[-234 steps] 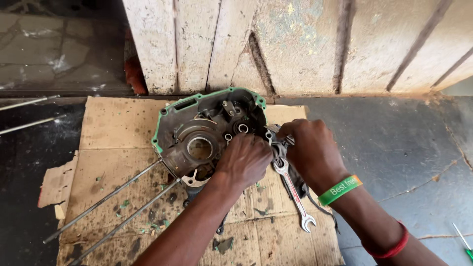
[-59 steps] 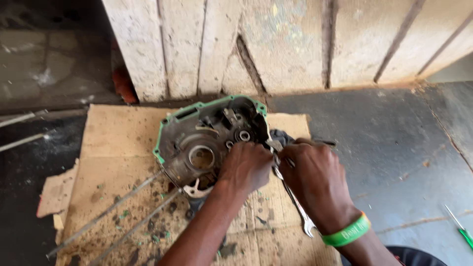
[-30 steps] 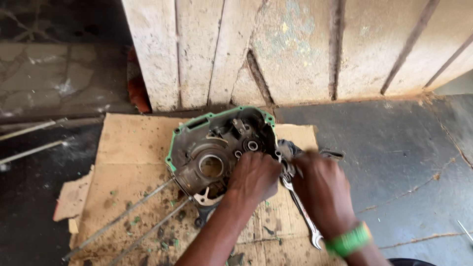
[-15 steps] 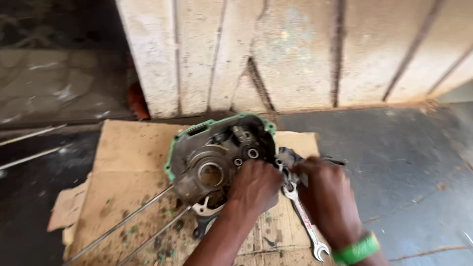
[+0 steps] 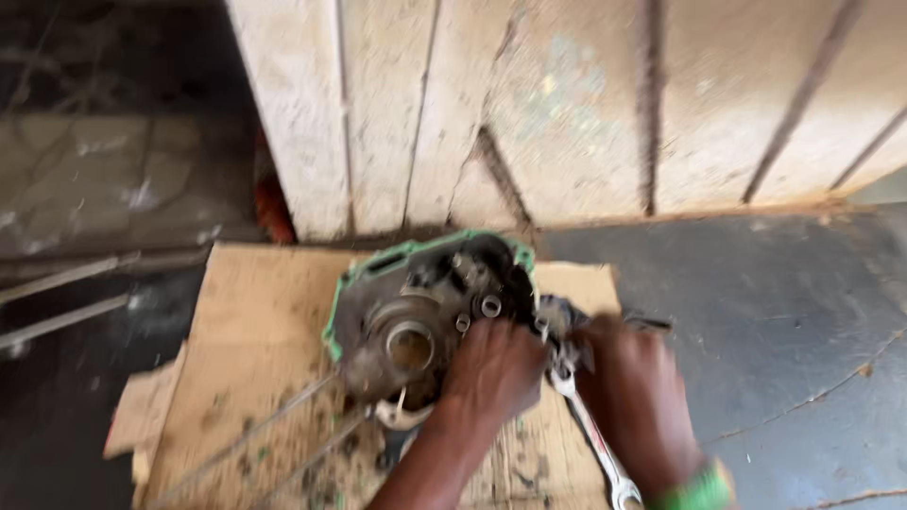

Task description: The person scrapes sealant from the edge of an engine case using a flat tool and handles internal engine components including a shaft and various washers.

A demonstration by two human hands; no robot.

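A: Two hands are seen on the engine case (image 5: 416, 321), same as half a second ago. What is changed?

B: Little on the workpiece. The view is swung up and blurred; more of the plank wall (image 5: 567, 104) is shown, and the hands are pushed lower in frame. The case is kept on the cardboard sheet (image 5: 255, 349), green gasket edge (image 5: 378, 263) up top, close against the wall's foot.

A: So the work is judged unfinished?

B: Yes, judged so. The same spot at the case's right edge is worked as in the earlier frames, and nothing is seen taken off.

A: Left hand (image 5: 496, 373) pose?

B: It is laid palm down over the lower right of the case, fingers curled onto the rim, forearm running in from the bottom edge. Pressing or bracing; nothing is seen held in it.

A: Right hand (image 5: 633, 392)?

B: It is closed around something at the head of the wrench (image 5: 593, 436), just right of the case. Whether the wrench itself is gripped cannot be told, too blurred. A green wristband (image 5: 699, 491) is shown at the wrist.

A: Other stuff?

B: Two long rods (image 5: 283, 434) are lying on the cardboard's left part, more rods (image 5: 66, 297) on the dark floor at left.
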